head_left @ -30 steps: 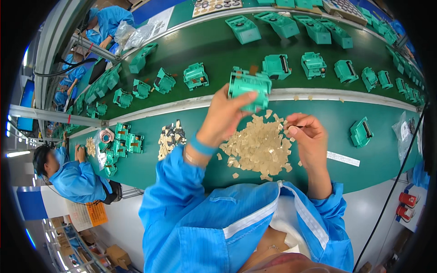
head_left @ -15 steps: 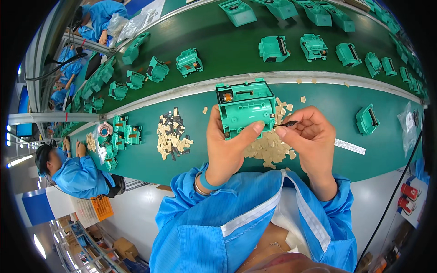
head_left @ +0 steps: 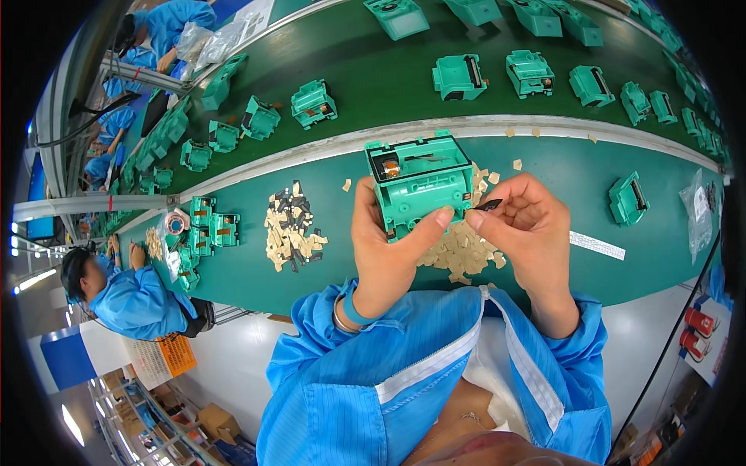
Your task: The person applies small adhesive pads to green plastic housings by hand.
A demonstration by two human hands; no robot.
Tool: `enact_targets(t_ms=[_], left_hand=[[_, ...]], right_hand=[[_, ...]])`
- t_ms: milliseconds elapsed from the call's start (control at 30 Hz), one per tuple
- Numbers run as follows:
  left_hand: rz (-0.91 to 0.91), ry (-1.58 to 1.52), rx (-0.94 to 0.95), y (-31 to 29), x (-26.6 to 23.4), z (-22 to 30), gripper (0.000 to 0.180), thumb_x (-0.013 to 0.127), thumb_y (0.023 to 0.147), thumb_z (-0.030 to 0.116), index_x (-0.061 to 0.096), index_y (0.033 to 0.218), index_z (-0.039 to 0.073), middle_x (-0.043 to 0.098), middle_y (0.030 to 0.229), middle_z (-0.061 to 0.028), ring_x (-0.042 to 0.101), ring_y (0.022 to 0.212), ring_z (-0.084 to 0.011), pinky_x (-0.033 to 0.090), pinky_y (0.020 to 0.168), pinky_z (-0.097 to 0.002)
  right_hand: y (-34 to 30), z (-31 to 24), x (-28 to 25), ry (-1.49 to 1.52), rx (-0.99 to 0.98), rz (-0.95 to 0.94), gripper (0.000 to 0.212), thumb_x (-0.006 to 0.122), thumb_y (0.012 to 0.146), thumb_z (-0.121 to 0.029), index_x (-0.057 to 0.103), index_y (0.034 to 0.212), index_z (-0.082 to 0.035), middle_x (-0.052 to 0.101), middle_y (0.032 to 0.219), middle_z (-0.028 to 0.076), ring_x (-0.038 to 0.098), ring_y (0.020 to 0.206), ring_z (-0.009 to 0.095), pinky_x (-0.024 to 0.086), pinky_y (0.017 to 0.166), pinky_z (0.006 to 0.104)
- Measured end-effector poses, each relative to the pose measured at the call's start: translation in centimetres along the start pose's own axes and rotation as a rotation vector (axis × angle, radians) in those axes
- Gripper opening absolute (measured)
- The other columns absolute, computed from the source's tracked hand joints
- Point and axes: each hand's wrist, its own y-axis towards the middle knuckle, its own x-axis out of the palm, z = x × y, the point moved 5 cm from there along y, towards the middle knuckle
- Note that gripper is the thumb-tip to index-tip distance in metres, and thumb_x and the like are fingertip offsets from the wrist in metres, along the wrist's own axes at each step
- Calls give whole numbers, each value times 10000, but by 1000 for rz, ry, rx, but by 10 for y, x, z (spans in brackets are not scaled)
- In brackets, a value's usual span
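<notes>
My left hand (head_left: 392, 256) grips a green plastic housing (head_left: 420, 198) from its left side, thumb across the front edge. The housing has a black-rimmed open top with a copper-coloured part inside. At its right front corner, my right hand (head_left: 528, 221) pinches a small dark strip (head_left: 489, 205) between thumb and finger. Whether the strip touches the housing I cannot tell. Beneath my hands lies a heap of small cream-coloured pieces (head_left: 458, 252), partly hidden by them. A second pile, of mixed black and cream pieces (head_left: 291, 233), lies to the left.
Behind the bench runs a dark green belt (head_left: 388, 93) carrying several housings. Another housing (head_left: 628, 199) sits on the right, near a white paper strip (head_left: 597, 245) and a clear bag (head_left: 695, 206). Stacked housings (head_left: 203, 225) stand left, near a seated co-worker (head_left: 136, 299).
The housings on the belt have shifted slightly left. My hands keep the same grips, and the dark strip has tilted a little beside the housing's corner.
</notes>
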Motion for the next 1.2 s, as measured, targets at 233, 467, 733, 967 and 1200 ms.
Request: enact_targets(t_ms=[233,467,733,967,1200], left_hand=[[-3,24,24,1,1,-2,416,705,751,19,417,1052,14,603,1002,-100,594,909,-125,477,793,-266],[-4,15,17,1,0,-4,415,710,746,18,419,1041,17,607,998,-97,593,910,-119,475,789,-259],[-66,-401,-236,0,-6,-20,385,632,803,-4,460,1146,-24,603,1046,-127,610,939,-197,495,829,-338],[-87,-396,-157,-1,-12,-18,399,599,822,-9,439,1188,-4,590,1070,-129,598,986,-229,489,858,-370],[-154,-493,-169,-3,-9,-24,414,539,871,49,380,1252,25,537,1181,-145,559,1082,-274,474,926,-411]], right_hand=[[1,1,-1,-15,-6,25,153,659,757,62,544,845,14,609,791,54,589,703,66,487,632,196],[2,2,-3,-56,17,23,160,670,749,55,544,837,9,611,788,48,587,695,60,481,622,190],[-1,13,-12,-89,204,-65,536,794,645,-58,542,1116,-12,589,766,49,563,627,56,416,549,166],[-5,-17,-4,-346,-448,-74,451,802,635,-114,579,1017,-29,557,770,41,510,744,148,398,623,256],[-1,-9,8,-337,-431,46,103,693,739,-17,591,754,-13,560,758,69,514,703,178,411,630,277]])
